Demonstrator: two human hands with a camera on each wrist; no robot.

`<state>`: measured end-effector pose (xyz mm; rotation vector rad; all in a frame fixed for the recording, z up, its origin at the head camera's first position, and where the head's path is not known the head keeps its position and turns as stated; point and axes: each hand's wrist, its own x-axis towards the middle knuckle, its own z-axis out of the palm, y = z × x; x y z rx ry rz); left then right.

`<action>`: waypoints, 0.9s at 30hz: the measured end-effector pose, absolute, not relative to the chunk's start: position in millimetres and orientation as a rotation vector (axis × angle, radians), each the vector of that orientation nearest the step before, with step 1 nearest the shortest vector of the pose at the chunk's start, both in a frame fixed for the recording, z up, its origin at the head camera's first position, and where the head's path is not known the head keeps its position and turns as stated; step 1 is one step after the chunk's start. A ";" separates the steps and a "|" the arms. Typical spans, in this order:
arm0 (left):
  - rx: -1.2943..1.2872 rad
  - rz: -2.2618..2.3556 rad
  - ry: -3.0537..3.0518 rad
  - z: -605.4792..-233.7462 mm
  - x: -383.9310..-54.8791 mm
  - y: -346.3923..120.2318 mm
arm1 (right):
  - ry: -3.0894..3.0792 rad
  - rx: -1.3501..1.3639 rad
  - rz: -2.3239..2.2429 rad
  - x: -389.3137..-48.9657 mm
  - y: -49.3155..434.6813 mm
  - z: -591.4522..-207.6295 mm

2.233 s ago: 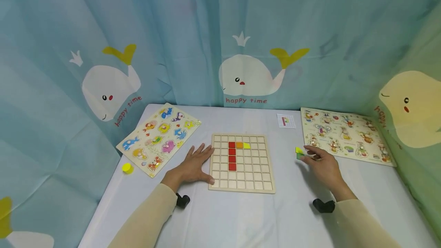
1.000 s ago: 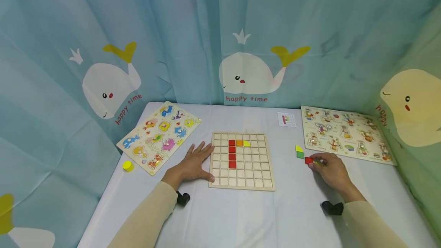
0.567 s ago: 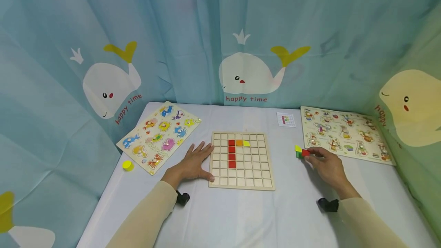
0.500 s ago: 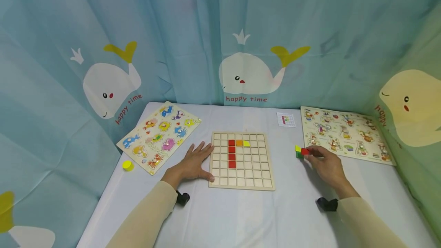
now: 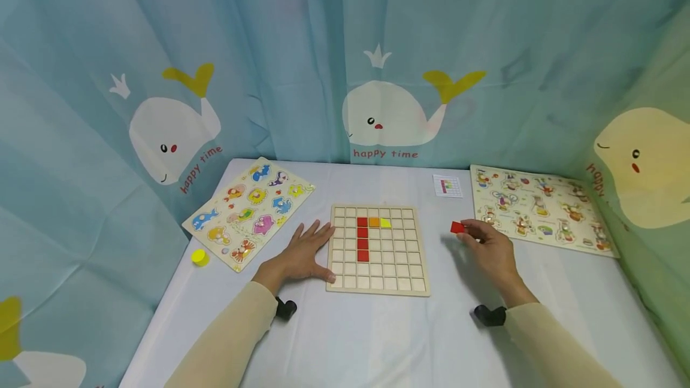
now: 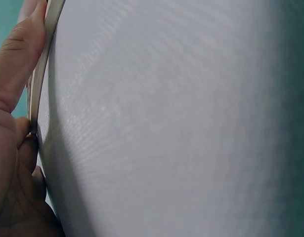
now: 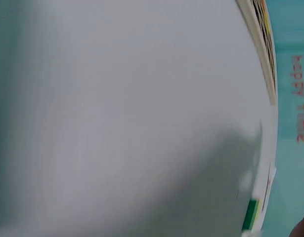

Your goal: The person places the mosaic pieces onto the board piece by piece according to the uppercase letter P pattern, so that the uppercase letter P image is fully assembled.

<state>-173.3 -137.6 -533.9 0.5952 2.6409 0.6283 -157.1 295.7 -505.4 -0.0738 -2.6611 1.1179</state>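
A wooden grid board (image 5: 391,269) lies mid-table in the head view. On it, several red tiles (image 5: 363,238) form a column, with an orange tile (image 5: 374,222) and a yellow piece (image 5: 385,223) to the right of its top. My left hand (image 5: 297,258) rests at the board's left edge, fingers spread and thumb at the near corner. Right of the board, my right hand (image 5: 493,251) pinches a red square tile (image 5: 457,227) between thumb and fingers, raised above its shadow. In the right wrist view a green piece (image 7: 250,215) lies on the table; that hand hides it from the head view.
A small pattern card (image 5: 447,186) lies behind the board to the right. Picture puzzle boards stand at both sides, one with sea animals (image 5: 249,211) and one at the right (image 5: 541,208). A yellow cylinder (image 5: 200,257) sits at the left table edge.
My right hand picked up the red tile, drew it past the green and yellow pieces, and has carried it left and up towards the board. My left hand has stayed in place.
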 end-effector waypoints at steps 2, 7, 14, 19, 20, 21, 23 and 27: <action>0.591 0.628 2.639 -534.0 -172.7 -137.5 | -2.666 -0.074 1.131 -157.4 286.1 -505.9; 0.590 0.633 2.646 -533.8 -172.3 -137.3 | -2.687 -0.048 1.157 -158.2 262.2 -507.9; 0.585 0.636 2.647 -533.6 -172.9 -137.2 | -2.701 0.007 1.263 -154.0 233.2 -506.9; 0.589 0.638 2.645 -532.7 -173.3 -137.4 | -2.699 0.036 1.310 -151.7 216.9 -508.4; 0.589 0.638 2.645 -532.6 -173.4 -137.4 | -2.700 0.041 1.319 -151.3 214.0 -508.8; 0.589 0.640 2.644 -532.5 -173.5 -137.4 | -2.698 0.045 1.333 -150.8 211.2 -509.0; 0.588 0.644 2.641 -532.3 -173.4 -137.4 | -2.706 0.052 1.359 -149.7 205.7 -509.2; 0.591 0.649 2.639 -532.5 -173.0 -137.7 | -2.720 0.076 1.420 -147.9 194.6 -509.2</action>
